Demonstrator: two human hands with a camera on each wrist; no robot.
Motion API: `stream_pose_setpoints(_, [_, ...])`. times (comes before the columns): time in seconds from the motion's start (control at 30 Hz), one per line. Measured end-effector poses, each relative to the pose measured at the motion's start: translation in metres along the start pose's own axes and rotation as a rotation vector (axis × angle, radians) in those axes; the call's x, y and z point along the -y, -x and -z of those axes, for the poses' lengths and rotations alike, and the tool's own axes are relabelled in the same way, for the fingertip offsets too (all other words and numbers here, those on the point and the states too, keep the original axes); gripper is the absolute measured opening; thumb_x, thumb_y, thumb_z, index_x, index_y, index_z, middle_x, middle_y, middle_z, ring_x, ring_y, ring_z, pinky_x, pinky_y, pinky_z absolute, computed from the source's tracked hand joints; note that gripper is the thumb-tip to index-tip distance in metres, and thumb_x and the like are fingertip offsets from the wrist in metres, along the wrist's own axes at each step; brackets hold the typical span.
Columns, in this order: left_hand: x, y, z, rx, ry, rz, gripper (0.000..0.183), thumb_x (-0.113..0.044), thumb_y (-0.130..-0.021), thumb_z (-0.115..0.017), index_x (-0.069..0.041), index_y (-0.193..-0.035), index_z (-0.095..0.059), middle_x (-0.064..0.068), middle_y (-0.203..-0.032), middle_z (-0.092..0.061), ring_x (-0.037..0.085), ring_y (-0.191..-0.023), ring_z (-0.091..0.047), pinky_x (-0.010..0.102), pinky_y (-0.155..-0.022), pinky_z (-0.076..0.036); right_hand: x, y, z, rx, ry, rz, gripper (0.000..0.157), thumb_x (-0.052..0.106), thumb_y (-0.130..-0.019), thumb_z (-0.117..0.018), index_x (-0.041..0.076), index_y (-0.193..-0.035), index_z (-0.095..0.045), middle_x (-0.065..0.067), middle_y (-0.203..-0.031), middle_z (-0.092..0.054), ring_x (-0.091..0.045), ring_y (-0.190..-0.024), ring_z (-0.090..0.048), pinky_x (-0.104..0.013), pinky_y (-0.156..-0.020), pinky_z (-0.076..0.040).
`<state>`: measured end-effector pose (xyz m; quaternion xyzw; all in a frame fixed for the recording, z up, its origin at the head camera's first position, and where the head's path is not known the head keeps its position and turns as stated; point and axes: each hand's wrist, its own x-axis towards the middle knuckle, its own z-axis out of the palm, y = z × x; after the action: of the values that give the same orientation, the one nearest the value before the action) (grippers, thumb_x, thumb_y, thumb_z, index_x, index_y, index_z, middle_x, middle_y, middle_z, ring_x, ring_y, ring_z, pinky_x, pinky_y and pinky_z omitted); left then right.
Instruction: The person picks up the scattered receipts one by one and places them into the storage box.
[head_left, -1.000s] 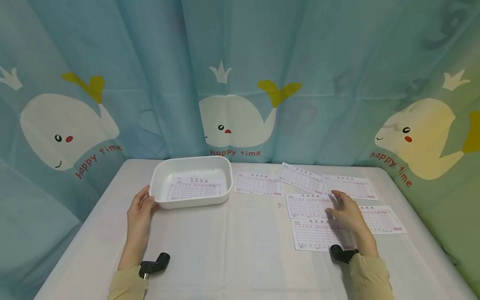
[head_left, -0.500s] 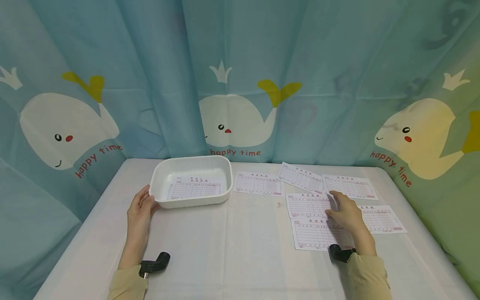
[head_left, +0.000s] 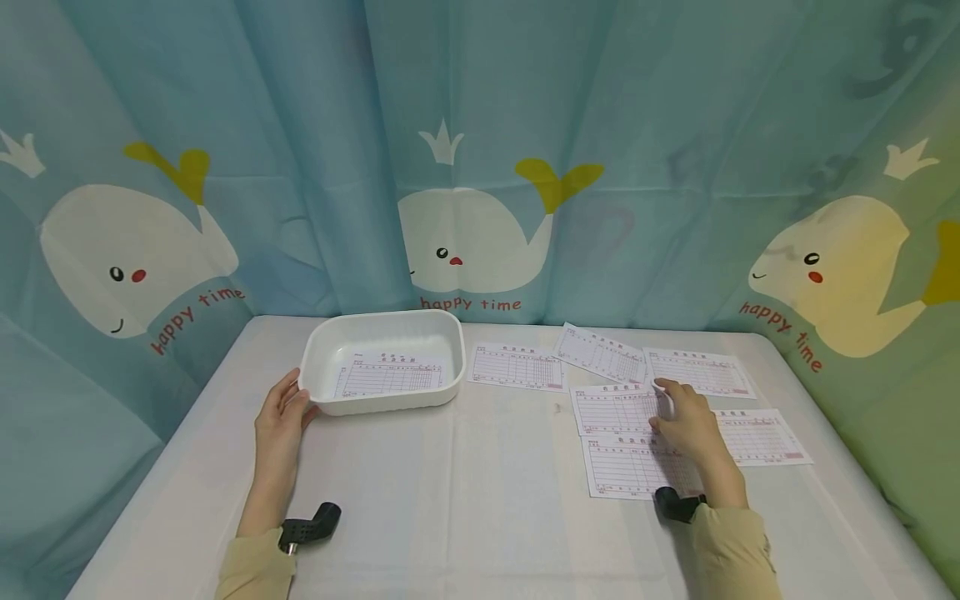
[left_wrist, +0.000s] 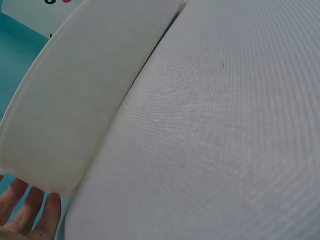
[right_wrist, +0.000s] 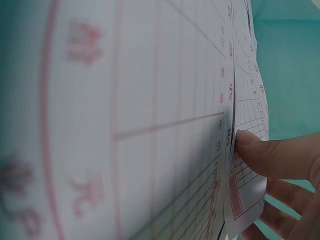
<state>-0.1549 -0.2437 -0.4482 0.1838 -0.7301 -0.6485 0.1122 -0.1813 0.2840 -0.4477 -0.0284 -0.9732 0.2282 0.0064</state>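
Observation:
My left hand (head_left: pixel 279 417) rests against the left end of a white plastic tray (head_left: pixel 390 407), its fingers touching the outside below the rim. In the left wrist view, straight fingertips (left_wrist: pixel 49 210) meet the wall of the tray. Inside lie printed receipt slips (head_left: pixel 390 375), overlapping. My right hand (head_left: pixel 693 423) pinches the right end of a receipt slip (head_left: pixel 611 408), whose corner is bent up. The right wrist view shows the thumb (right_wrist: pixel 255 145) on its printed face, the other fingers behind. Another receipt slip (head_left: pixel 630 471) lies just nearer me, partly under the wrist's shadow.
More receipt slips lie flat around: one (head_left: pixel 517 367) beside the tray, a slanted one (head_left: pixel 600 354) behind, one (head_left: pixel 701 372) at the back right and one (head_left: pixel 761 437) right of my hand. A whale-print curtain (head_left: pixel 480 167) hangs behind the white-covered table (head_left: pixel 495 517).
My right hand has shifted slightly left, and the right end of the receipt slip has come up between its fingers. The left hand and the tray stay in place.

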Motion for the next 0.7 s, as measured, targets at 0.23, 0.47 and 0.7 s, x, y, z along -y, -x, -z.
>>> stream_pose_setpoints(0.23, [0.0001, -0.0011, -0.0007, -0.003, 0.002, 0.003, 0.048, -0.028, -0.103, -0.042, -0.023, -0.15, -0.032, 0.007, -0.151, -0.04, 0.018, -0.133, -0.045, 0.005, -0.092, -0.048, -0.0002, -0.001, -0.0002, -0.034, -0.019, 0.008, 0.068, 0.002, -0.078, -0.071, -0.006, -0.138, -0.04, -0.04, -0.139, -0.03, -0.061, -0.12, -0.033, -0.073, -0.094, -0.038])
stream_pose_setpoints(0.47, [0.0004, -0.0016, -0.001, -0.007, -0.01, 0.005, 0.048, -0.028, -0.103, -0.042, -0.024, -0.15, -0.032, 0.005, -0.152, -0.04, 0.02, -0.135, -0.044, 0.006, -0.093, -0.048, 0.004, 0.0007, 0.0011, -0.063, -0.063, -0.031, 0.062, -0.003, -0.079, -0.066, -0.007, -0.136, -0.041, -0.04, -0.136, -0.035, -0.059, -0.122, -0.034, -0.072, -0.098, -0.037])
stream_pose_setpoints(0.7, [0.0012, -0.0027, -0.0005, -0.008, -0.022, 0.011, 0.048, -0.029, -0.103, -0.042, -0.026, -0.15, -0.032, 0.004, -0.153, -0.039, 0.021, -0.136, -0.044, 0.008, -0.095, -0.048, 0.0071, 0.0025, 0.0031, -0.181, -0.128, -0.036, 0.046, -0.005, -0.085, -0.057, -0.004, -0.131, -0.051, -0.031, -0.119, -0.049, -0.041, -0.097, -0.049, -0.04, -0.068, -0.047])
